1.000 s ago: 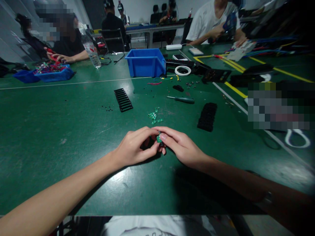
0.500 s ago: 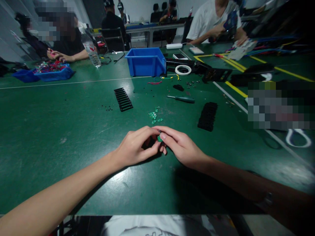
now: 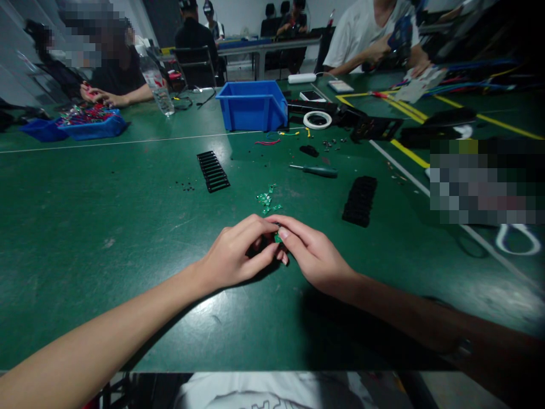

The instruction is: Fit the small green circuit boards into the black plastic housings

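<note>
My left hand (image 3: 240, 250) and my right hand (image 3: 317, 253) meet above the green table, their fingertips together around a small green piece (image 3: 278, 238). The right thumb and fingers pinch it, and the left fingers close on it from the other side. A tiny dark part shows at its top edge; the rest is hidden by fingers. Just beyond the hands lies a loose pile of small green pieces (image 3: 264, 200). A black slotted frame (image 3: 213, 171) lies to the left, with tiny black bits (image 3: 185, 186) beside it. To the right is a black ribbed stack (image 3: 360, 201).
Farther back are a screwdriver (image 3: 320, 171), a blue bin (image 3: 251, 108), a white ring (image 3: 317, 120), small screws and wire pieces. A bottle (image 3: 159, 88) and a blue tray of parts (image 3: 96, 126) stand back left. Other people sit across the table.
Both hands have shifted very slightly around the green piece, the left fingertips moving a little up and right. Otherwise the scene looks the same.
</note>
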Motion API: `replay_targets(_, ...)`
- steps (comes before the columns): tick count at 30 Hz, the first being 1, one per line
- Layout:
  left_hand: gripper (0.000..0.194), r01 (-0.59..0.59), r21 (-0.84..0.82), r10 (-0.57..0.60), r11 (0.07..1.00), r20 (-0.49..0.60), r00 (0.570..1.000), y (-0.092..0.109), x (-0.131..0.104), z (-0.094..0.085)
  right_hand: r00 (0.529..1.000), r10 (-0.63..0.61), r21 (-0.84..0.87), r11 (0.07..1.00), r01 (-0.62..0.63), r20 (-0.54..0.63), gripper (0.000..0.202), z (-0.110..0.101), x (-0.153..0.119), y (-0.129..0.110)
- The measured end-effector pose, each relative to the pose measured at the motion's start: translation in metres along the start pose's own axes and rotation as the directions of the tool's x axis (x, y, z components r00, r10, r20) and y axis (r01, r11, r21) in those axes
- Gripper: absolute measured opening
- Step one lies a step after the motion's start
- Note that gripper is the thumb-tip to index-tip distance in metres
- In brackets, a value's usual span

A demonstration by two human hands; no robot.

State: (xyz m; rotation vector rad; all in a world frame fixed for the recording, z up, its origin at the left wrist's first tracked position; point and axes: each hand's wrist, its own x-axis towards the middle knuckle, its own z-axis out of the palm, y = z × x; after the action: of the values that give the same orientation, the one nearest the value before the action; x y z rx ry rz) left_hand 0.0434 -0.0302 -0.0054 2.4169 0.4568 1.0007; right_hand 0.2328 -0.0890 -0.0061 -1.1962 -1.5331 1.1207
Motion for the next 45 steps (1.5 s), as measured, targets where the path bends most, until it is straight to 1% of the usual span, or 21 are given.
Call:
replay_targets(2,0.029,0.023,-0.040,-0.023,0.999,-0.013,1.000,0.004,0.000,0.001,1.000,0.011,0.005,1.000,-0.011,-0.022,0.034,0.000,-0.001,-0.001)
replay_targets(3,0.029,0.055,-0.069,-0.057,0.996,-0.023,0.998,0.006,0.000,0.001,0.999,0.015,0.009,1.000,-0.015,-0.033,0.034,0.000,-0.001,-0.001)
replay_targets(6,0.028,0.224,-0.203,-0.239,0.953,-0.053,0.970,0.013,-0.001,0.006,0.998,0.012,0.030,0.999,-0.011,-0.054,0.034,0.002,-0.004,-0.003)
replay_targets(8,0.025,0.295,-0.268,-0.321,0.917,-0.059,0.945,0.016,-0.002,0.010,0.998,0.003,0.033,0.999,-0.001,-0.057,0.033,0.003,-0.004,-0.004)
replay_targets(11,0.024,0.318,-0.275,-0.345,0.907,-0.054,0.937,0.016,-0.002,0.015,0.998,0.022,0.064,0.998,-0.018,-0.065,0.032,0.006,-0.003,-0.003)
replay_targets(14,0.022,0.350,-0.255,-0.373,0.901,-0.044,0.927,0.014,-0.002,0.016,0.992,0.105,0.207,0.974,-0.088,-0.069,0.033,0.007,0.002,0.002)
replay_targets(16,0.018,0.359,-0.197,-0.382,0.912,-0.091,0.920,0.014,-0.002,0.013,0.988,0.141,0.290,0.950,-0.116,-0.068,0.035,0.006,0.006,0.004)
replay_targets(18,0.014,0.307,-0.088,-0.316,0.948,-0.139,0.938,0.015,-0.003,0.006,0.985,0.155,0.301,0.945,-0.126,-0.076,0.035,0.004,0.007,0.005)
replay_targets(19,0.011,0.236,-0.040,-0.240,0.971,-0.130,0.962,0.016,-0.003,0.002,0.984,0.158,0.285,0.950,-0.130,-0.078,0.035,0.003,0.008,0.005)
replay_targets(20,0.010,0.152,-0.015,-0.152,0.988,-0.060,0.987,0.017,-0.003,-0.001,0.984,0.158,0.264,0.955,-0.133,-0.077,0.034,0.002,0.007,0.004)
replay_targets(21,0.010,0.048,-0.006,-0.048,0.999,0.049,0.998,0.019,-0.004,-0.004,0.986,0.155,0.248,0.960,-0.133,-0.069,0.033,0.002,0.007,0.003)
replay_targets(22,0.013,-0.069,0.002,0.067,0.998,0.179,0.982,0.020,-0.004,-0.006,0.987,0.151,0.242,0.961,-0.132,-0.059,0.033,0.001,0.007,0.003)
replay_targets(23,0.018,-0.154,0.020,0.141,0.988,0.289,0.947,0.021,-0.005,-0.006,0.988,0.144,0.246,0.961,-0.128,-0.048,0.033,0.001,0.006,0.002)
replay_targets(24,0.025,-0.226,0.023,0.202,0.974,0.370,0.907,0.023,-0.006,-0.006,0.990,0.136,0.256,0.959,-0.123,-0.035,0.033,0.000,0.006,0.002)
replay_targets(25,0.032,-0.267,0.033,0.226,0.963,0.439,0.869,0.024,-0.006,-0.005,0.991,0.131,0.270,0.956,-0.119,-0.025,0.033,0.000,0.006,0.002)
replay_targets(26,0.038,-0.293,0.045,0.236,0.955,0.482,0.844,0.025,-0.007,-0.003,0.992,0.128,0.280,0.953,-0.118,-0.019,0.033,0.000,0.006,0.002)
replay_targets(28,0.042,-0.309,0.074,0.223,0.948,0.539,0.812,0.028,-0.008,0.000,0.992,0.129,0.287,0.950,-0.121,-0.009,0.032,-0.001,0.007,0.002)
replay_targets(32,0.038,-0.286,0.108,0.169,0.952,0.594,0.786,0.031,-0.008,0.003,0.992,0.129,0.272,0.954,-0.125,0.003,0.031,-0.002,0.008,0.001)
replay_targets(40,0.033,-0.229,0.119,0.103,0.966,0.637,0.764,0.031,-0.006,-0.002,0.991,0.136,0.268,0.954,-0.134,0.012,0.033,-0.003,0.007,0.002)
replay_targets(43,0.031,-0.206,0.111,0.092,0.972,0.631,0.770,0.030,-0.005,-0.004,0.990,0.142,0.267,0.953,-0.142,0.018,0.033,-0.004,0.007,0.002)
replay_targets(45,0.034,-0.186,0.107,0.080,0.977,0.623,0.778,0.028,-0.005,-0.006,0.989,0.148,0.268,0.952,-0.148,0.021,0.033,-0.004,0.007,0.002)
